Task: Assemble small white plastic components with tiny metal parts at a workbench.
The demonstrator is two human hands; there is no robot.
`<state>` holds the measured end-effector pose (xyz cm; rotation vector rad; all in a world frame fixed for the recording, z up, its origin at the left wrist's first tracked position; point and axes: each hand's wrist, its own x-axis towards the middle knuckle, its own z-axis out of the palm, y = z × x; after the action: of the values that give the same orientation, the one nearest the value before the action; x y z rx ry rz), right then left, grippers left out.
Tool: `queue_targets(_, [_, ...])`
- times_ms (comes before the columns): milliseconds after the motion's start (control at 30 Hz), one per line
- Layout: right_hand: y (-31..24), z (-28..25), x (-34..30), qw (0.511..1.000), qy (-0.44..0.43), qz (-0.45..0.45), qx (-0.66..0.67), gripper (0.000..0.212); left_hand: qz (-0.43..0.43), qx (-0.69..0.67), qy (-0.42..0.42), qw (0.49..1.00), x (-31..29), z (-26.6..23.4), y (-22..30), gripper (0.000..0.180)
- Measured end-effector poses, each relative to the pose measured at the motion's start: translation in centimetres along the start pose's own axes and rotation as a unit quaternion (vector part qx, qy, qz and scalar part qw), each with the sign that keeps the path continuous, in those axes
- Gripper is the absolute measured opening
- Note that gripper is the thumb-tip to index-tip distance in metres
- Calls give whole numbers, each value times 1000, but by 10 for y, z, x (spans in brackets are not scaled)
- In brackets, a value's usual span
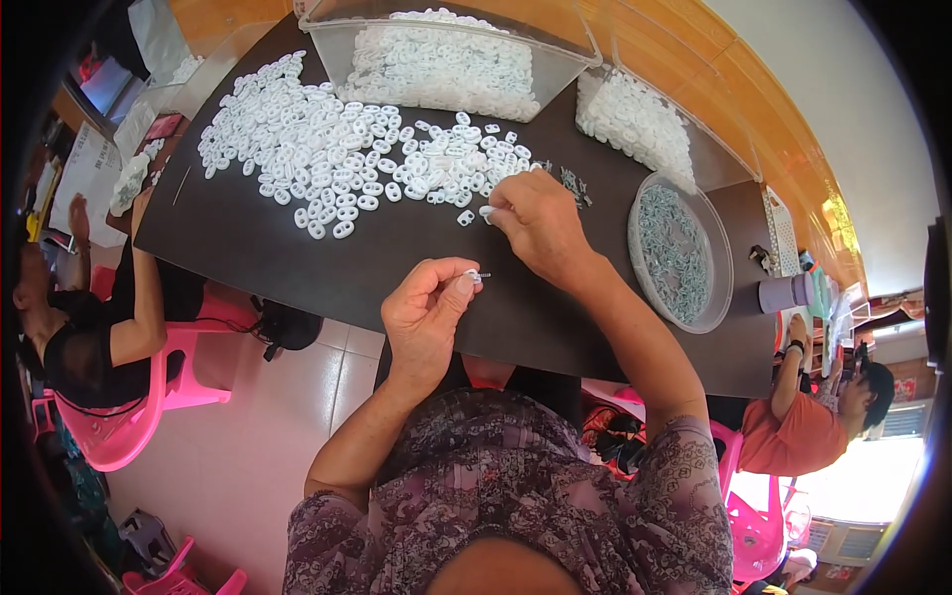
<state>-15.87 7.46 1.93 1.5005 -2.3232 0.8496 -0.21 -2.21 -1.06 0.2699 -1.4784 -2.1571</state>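
Note:
Near the table's front edge, my left hand (426, 309) is closed, thumb and forefinger pinching a small white plastic piece with a screw (484, 275) sticking out of it to the right. My right hand (540, 220) is farther out, its fingertips closed on another small white plastic piece (486, 212). Just beyond it lies a loose pile of white two-holed pieces (458, 164). A larger heap of white oval two-holed pieces (297, 139) spreads to the left. Several loose screws (573, 185) lie past my right hand, partly hidden by it.
A clear bin (446, 74) of white pieces stands at the back, with another clear container (635, 119) of them to its right. A round tub (729, 268) holds many screws. Beyond it is a lidded cup (783, 294). Other people sit at left (74, 327) and right (803, 426).

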Motion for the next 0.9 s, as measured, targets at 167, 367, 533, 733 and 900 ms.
queue_targets(167, [-19,-23,-14,959,-39,174,220,15,-20,-22,1,1000,0,-4,0,15])
queue_targets(367, [-34,-32,-38,831,-66,290,471,15,-23,-50,11,998,3,8,9,14])
queue_targets(533, [-43,-28,-52,787,-46,330,519,13,-45,-83,24,995,2,16,7,15])
queue_targets(733, [-62,-15,-60,837,57,311,448,15,-58,-122,27,990,-6,25,5,15])
queue_targets(900, [-68,-10,-69,864,124,265,410,14,-70,-120,39,990,-8,25,7,15])
